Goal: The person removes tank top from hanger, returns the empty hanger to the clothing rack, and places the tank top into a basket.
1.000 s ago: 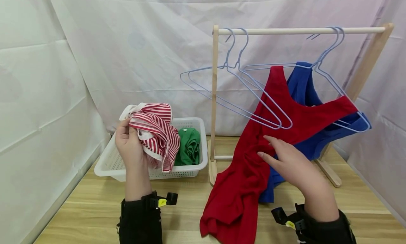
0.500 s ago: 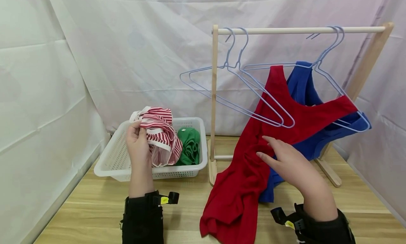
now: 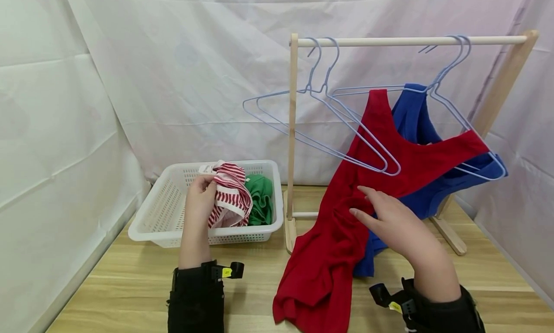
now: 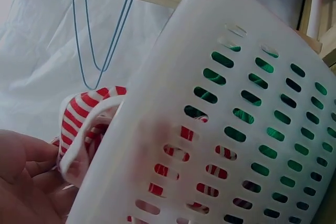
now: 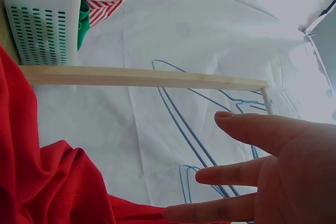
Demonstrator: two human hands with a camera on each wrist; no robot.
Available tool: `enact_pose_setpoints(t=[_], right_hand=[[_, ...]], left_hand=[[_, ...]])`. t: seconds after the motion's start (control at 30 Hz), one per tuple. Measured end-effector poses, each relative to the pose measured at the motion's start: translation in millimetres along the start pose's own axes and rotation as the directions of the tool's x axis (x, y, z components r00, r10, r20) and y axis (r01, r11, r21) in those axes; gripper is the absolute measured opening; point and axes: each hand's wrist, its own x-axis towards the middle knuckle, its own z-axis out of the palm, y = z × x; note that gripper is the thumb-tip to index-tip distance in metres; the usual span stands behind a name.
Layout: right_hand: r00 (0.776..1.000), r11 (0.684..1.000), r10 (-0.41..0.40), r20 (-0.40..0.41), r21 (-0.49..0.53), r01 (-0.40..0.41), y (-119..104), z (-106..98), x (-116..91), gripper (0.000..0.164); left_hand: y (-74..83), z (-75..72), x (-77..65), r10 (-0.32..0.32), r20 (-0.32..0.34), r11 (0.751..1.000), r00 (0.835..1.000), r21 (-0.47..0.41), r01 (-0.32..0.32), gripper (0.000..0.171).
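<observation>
Gripping the striped garment [image 3: 229, 196], the left hand [image 3: 200, 200] has fingers curled round its bunched red-and-white cloth, low over the white basket [image 3: 156, 217]; part of the bundle already sits inside, against the green garment [image 3: 261, 200] at the basket's right end. Left wrist view adds what the head view lacks: stripes [image 4: 86, 111] spilling over the rim beside the fingers [image 4: 26, 156], plus red-white and green patches seen through the wall slots [image 4: 236, 129], so both cloths are in the one compartment. Head view alone shows the whole rack [image 3: 294, 131] on the wooden table [image 3: 130, 285], two bare blue hangers [image 3: 320, 126] at its left end, and the red garment [image 3: 342, 227] and blue garment [image 3: 415, 131] hung at right, red hem trailing onto the tabletop. Right hand [image 3: 396, 222] is spread, fingers straight, holding nothing; fingertips look to touch the red cloth in the head view, though the right wrist view [image 5: 262, 171] shows the upper fingers clear of the fabric [image 5: 47, 182], so contact is probably just the lowest finger.
</observation>
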Motion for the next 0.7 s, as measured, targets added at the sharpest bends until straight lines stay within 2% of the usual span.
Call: enact_pose_setpoints(t=[0.17, 0.4, 0.57, 0.7], right_hand=[[1.0, 1.0, -0.02, -0.001, -0.007, 0.02, -2, 4, 3, 0.075], [0.996, 0.995, -0.075, -0.04, -0.074, 0.072, -5, 17, 8, 0.072], [0.994, 0.986, -0.1, -0.044, -0.135, 0.094, -7, 24, 12, 0.075], [0.994, 0.982, -0.104, -0.031, -0.164, 0.097, -9, 28, 14, 0.076]], left_hand=[[-1.4, -0.8, -2.0, 0.006, 0.107, 0.983, 0.994, 0.18, -0.025, 0.023], [-4.4, 3.5, -2.9, 0.026, 0.248, 0.924, 0.968, 0.365, -0.118, 0.024], [-4.8, 6.2, -4.8, 0.037, 0.339, 0.893, 0.94, 0.412, -0.183, 0.022], [-2.8, 6.7, -6.7, 0.064, 0.349, 0.875, 0.935, 0.43, -0.22, 0.025]])
